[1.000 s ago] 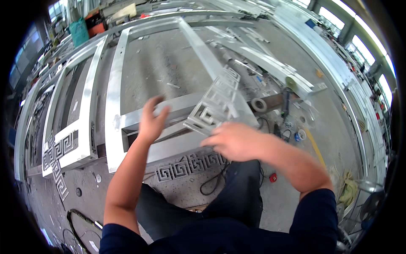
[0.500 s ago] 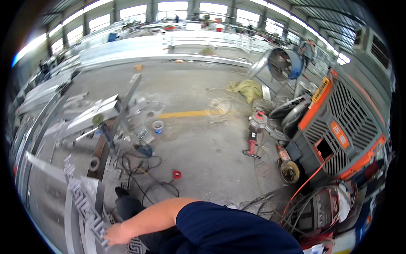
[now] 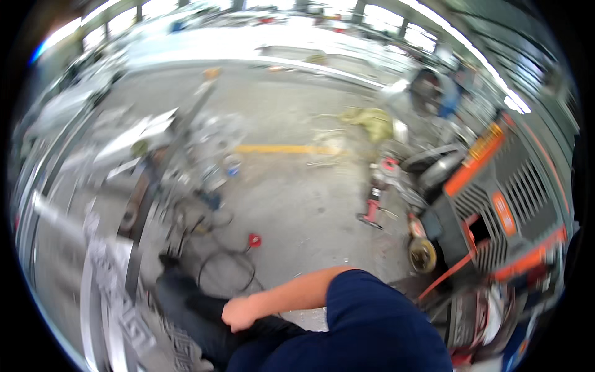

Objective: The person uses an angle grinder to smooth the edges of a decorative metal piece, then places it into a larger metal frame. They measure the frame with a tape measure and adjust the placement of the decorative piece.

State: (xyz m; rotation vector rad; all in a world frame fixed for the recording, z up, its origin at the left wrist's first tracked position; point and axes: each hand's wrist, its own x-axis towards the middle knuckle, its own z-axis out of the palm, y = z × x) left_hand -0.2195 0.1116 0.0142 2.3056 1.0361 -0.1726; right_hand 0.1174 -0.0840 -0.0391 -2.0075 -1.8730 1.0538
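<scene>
In the head view, the right hand is above the dark trousers, its fingers curled in; whether they pinch anything I cannot tell. The grey fretwork strip lies near left on a metal frame, apart from the hand. An orange-and-grey machine stands right.

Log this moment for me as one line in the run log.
Right hand: by dark trouser leg, nothing visibly held; left hand: out of view; picture left: patterned metal strip; picture right: orange-and-grey machine
</scene>
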